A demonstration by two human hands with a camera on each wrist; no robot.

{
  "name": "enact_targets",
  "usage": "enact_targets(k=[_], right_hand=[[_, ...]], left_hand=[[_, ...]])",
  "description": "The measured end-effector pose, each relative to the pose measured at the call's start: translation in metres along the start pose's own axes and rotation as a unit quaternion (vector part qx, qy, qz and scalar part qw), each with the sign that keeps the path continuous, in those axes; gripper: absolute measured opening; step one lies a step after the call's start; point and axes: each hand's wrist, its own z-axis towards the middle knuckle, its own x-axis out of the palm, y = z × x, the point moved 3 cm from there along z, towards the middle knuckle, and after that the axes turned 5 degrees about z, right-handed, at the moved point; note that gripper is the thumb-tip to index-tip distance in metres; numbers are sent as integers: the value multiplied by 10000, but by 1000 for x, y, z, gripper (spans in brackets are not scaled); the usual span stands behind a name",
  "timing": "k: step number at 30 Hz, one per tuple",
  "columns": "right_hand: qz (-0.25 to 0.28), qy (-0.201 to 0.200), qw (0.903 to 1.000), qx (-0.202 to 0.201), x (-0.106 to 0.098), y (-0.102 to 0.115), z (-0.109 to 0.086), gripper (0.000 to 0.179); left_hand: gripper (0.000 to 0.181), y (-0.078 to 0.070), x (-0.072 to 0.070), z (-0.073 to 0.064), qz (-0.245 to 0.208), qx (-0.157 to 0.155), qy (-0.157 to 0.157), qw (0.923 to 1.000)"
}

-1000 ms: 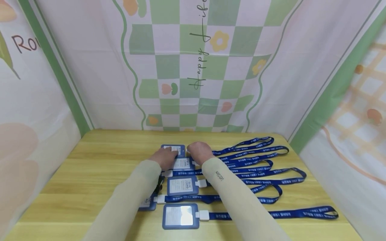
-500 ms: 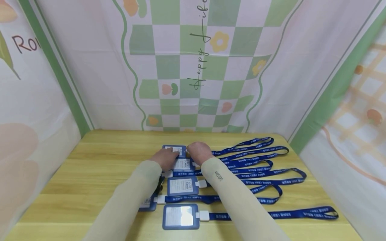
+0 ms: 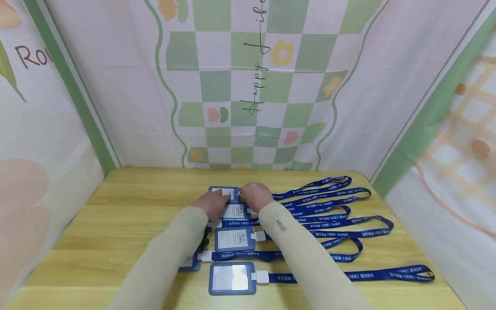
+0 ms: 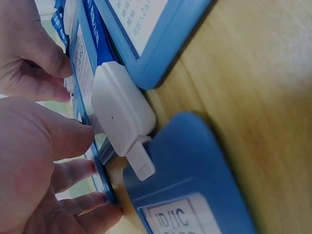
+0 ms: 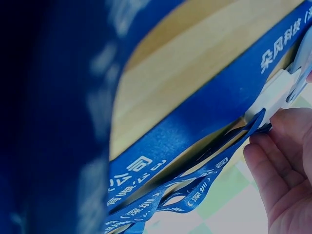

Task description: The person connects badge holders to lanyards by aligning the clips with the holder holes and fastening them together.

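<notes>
At the far end of the row, my left hand [image 3: 212, 203] holds the left part of a blue badge holder [image 3: 234, 190] with its fingers. The left wrist view shows the thumb and fingertips at that holder's edge. Just right of it, my right hand [image 3: 256, 196] pinches a white clip [image 5: 274, 95] on a blue lanyard [image 5: 195, 119]; in the head view the hand covers this clip. A second badge holder [image 3: 235, 211] lies directly in front. The left wrist view also has a near badge holder [image 4: 195, 161] marked ID/IC CARD beside another white clip [image 4: 119, 105].
Closer to me lie a badge holder [image 3: 232, 239], a front one [image 3: 232, 292] and one partly under the left sleeve [image 3: 190, 262]. Their lanyards [image 3: 387, 274] stretch right across the wooden table [image 3: 97, 232]. Printed cloth [image 3: 248, 86] hangs behind and at both sides.
The far badge holder has shifted very slightly right since a second ago, with the left hand on it. Both hands otherwise stay in nearly the same place.
</notes>
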Motion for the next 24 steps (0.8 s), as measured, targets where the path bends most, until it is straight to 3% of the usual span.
enact_targets(k=[24], right_hand=[[-243,-5,9997,-96,3,0,1,16]], left_hand=[[54,-5,-5,-6,1,-84,46,10000]])
